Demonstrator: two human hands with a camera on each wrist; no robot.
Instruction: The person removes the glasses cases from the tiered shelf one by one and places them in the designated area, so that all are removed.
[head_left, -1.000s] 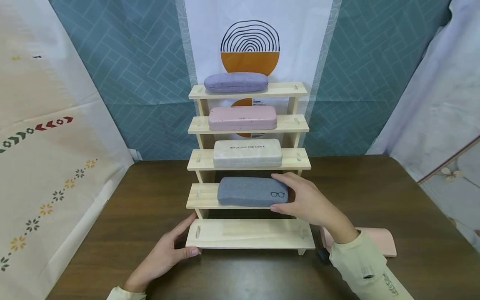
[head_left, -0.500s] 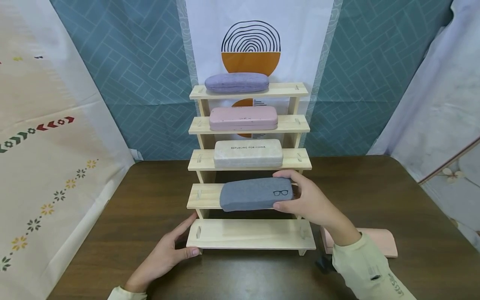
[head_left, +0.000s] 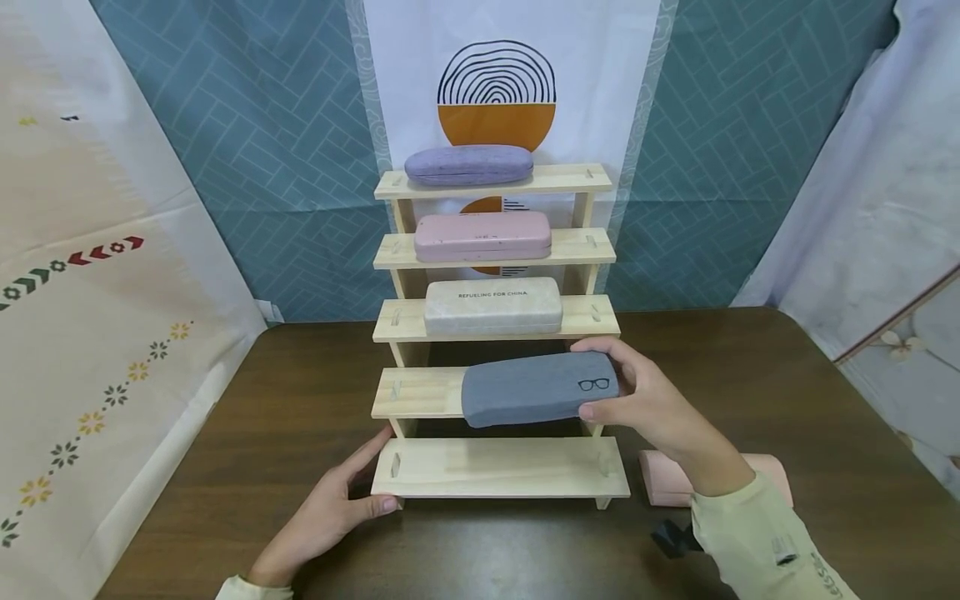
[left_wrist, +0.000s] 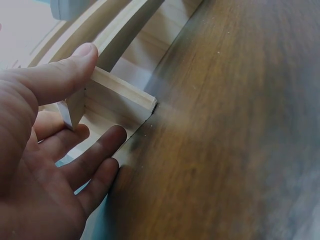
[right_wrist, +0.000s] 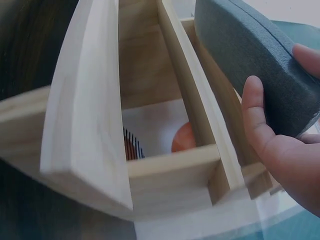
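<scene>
My right hand (head_left: 651, 408) grips the right end of a blue-grey glasses case (head_left: 536, 389), thumb at the front and fingers behind. The case, marked with a small glasses drawing, is slightly tilted and overlaps the second-lowest board; in the right wrist view the case (right_wrist: 260, 65) appears above the boards' edges. At the lower left of the wooden stepped display rack (head_left: 502, 467), my left hand (head_left: 330, 512) holds the end of the lowest board. In the left wrist view its thumb (left_wrist: 75, 67) lies at the board's edge, with several fingers loosely bent beside the side panel.
Higher up the rack are a white glasses case (head_left: 493, 307), a pink case (head_left: 483, 237) and a purple case (head_left: 469, 165), one per board. A pale pink case (head_left: 667, 479) lies on the brown table (head_left: 300, 400), partly behind my right forearm. A small black object (head_left: 670, 537) is near the sleeve.
My right hand has moved the blue-grey glasses case to the right, lifting and tilting it a little from its board. My left hand has stayed at the rack's lower left.
</scene>
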